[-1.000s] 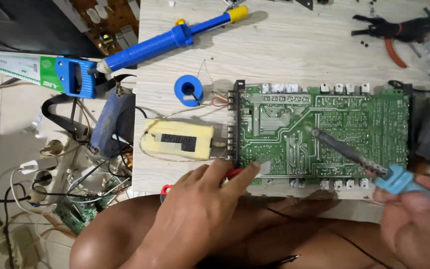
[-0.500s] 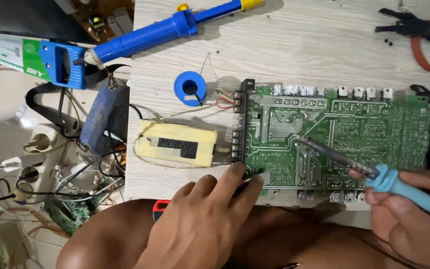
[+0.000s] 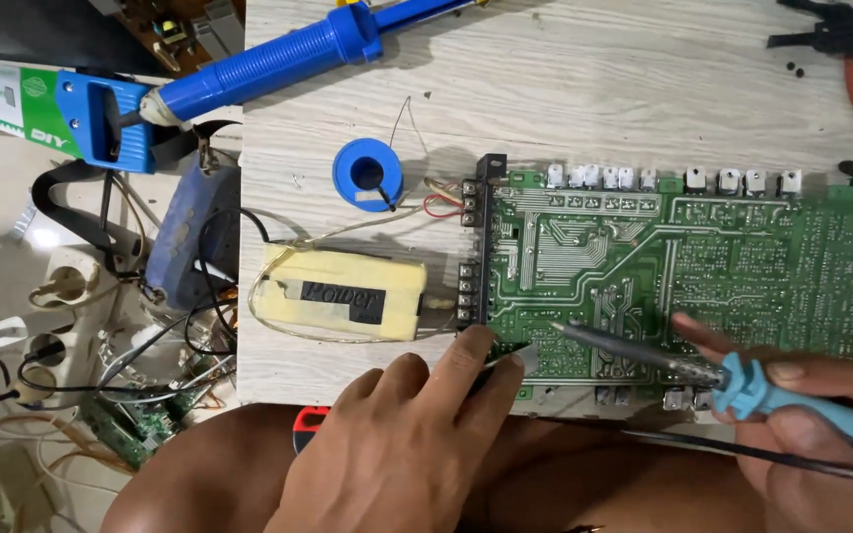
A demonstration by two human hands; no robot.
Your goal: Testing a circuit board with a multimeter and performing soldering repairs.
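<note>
Fingers [image 3: 466,370] of the left hand [image 3: 402,449] are lying extended and loosely together, their tips pressing on the near edge of the green circuit board [image 3: 683,266] and pinning what looks like a thin strand of solder wire there; whether they are pinching it is hard to tell. Curled fingers of the right hand [image 3: 821,424] are wrapping around the light blue handle of a soldering iron [image 3: 683,365], whose metal tip is touching the board's solder side just beside the left fingertips.

Lying on the pale wooden table [image 3: 584,89] to the left of the board is a yellow taped block [image 3: 343,293] with a black label, joined to the board's black terminal strip by thin wires. A blue solder spool [image 3: 368,174] is sitting just behind it, and a blue desoldering pump [image 3: 278,64] is resting well apart at the far edge. Red-handled pliers [image 3: 851,49] are partly cut off at the top right corner.

Beyond the table's left edge, a hand saw [image 3: 51,109] with a blue handle, a white power strip [image 3: 66,286] and a tangle of cables are cluttering the floor. The iron's cord is running off the frame at right.
</note>
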